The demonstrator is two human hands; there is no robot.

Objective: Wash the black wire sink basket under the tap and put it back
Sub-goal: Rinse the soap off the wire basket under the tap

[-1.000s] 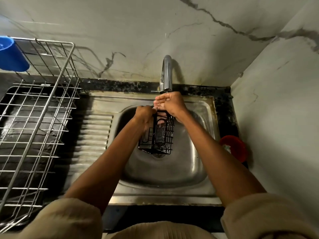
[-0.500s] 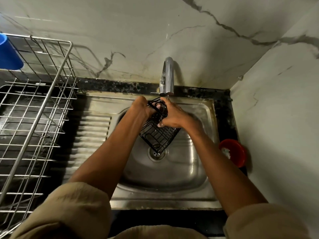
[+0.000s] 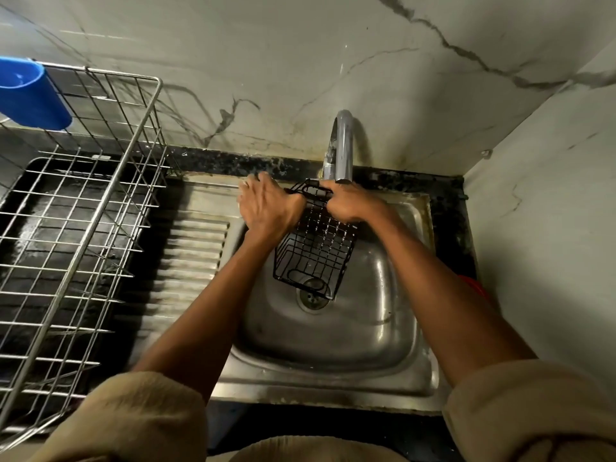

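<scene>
- Black wire basket (image 3: 315,248) is hanging tilted over the sink (image 3: 333,331) bowl, top end up by the tap (image 3: 343,145) spout, bottom end hovering above the drain (image 3: 311,296).
- Left hand (image 3: 266,205) is gripping the basket's upper left rim, fingers curling round the wire, back of hand facing the camera.
- Right hand (image 3: 346,203) is clamping the top right edge just under the spout, fingers curling over the wires; fingertips hidden.
- Both forearms are reaching forward and converging over the bowl, sleeves (image 3: 133,418) pushed up.
- Can't tell whether water is running; no stream is clearly showing.
- Judging the step: rinsing. Doing it well is likely meaning keeping the mesh right under the spout, rotating so every face is getting water, holding by the rim so hands aren't blocking wires.
- Keeping it low over the bowl should be limiting splash toward the dish rack (image 3: 76,228).
</scene>
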